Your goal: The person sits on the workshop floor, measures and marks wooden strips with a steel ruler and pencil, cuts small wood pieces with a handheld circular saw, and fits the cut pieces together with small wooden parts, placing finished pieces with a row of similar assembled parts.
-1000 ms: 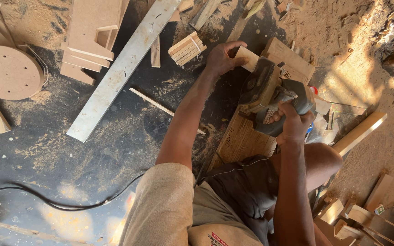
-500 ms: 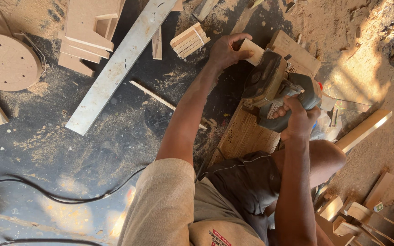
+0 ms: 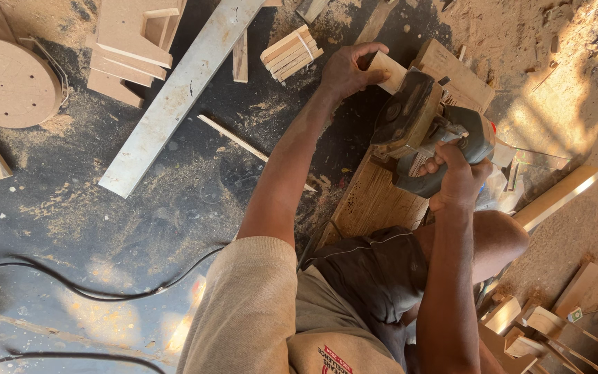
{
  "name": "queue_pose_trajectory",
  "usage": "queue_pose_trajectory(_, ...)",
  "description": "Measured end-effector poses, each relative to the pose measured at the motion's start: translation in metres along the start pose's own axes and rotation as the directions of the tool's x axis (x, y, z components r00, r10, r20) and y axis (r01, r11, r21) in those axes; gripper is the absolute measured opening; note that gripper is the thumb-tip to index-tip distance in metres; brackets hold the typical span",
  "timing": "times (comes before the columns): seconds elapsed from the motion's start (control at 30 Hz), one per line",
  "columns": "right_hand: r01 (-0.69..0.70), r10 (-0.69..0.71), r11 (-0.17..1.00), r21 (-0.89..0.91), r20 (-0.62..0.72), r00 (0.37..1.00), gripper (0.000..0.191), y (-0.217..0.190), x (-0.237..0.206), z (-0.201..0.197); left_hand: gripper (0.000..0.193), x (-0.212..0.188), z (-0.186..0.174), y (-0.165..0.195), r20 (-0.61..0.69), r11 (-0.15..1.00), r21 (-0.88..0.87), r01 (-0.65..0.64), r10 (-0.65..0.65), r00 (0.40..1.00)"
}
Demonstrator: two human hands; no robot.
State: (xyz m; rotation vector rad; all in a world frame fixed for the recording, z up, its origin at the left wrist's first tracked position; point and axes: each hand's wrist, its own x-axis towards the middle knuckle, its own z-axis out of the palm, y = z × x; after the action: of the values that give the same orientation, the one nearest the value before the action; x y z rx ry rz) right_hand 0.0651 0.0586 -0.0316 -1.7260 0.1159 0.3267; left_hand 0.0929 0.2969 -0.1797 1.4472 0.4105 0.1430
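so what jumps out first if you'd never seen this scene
The grey power saw in the upper middle, gripped by the right hand over a wooden board. Just above, the left hand pinches a small wooden block. To the left on the sawdust-strewn floor lie a long pale plank and a round perforated disc.
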Motion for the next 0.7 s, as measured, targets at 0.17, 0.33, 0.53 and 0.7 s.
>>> queue_pose_trajectory(0.17,-0.003,0.003,1.000,0.011,0.004,1.000,0.008,0.0007,-0.0013,-0.0013,0.056,-0.0001,0.0024,-0.0028,-0.012,0.999,0.013,-0.032,0.032,0.999)
queue_pose_trajectory(0.33,-0.006,0.006,1.000,0.025,-0.003,1.000,0.008,0.0003,-0.0026,-0.0006,0.055,-0.0005,0.0033,-0.0032,-0.010,0.999,0.024,-0.026,0.026,1.000)
queue_pose_trajectory(0.53,-0.033,0.033,0.998,0.047,-0.011,0.999,0.009,-0.0007,-0.0038,-0.0005,0.055,-0.0018,0.0044,-0.0033,-0.017,0.999,0.030,-0.038,0.039,0.999)
queue_pose_trajectory(0.7,-0.036,0.037,0.998,0.044,-0.018,0.999,0.009,0.0002,-0.0042,-0.0015,0.054,-0.0014,0.0054,-0.0052,-0.015,0.998,0.052,-0.041,0.042,0.999)
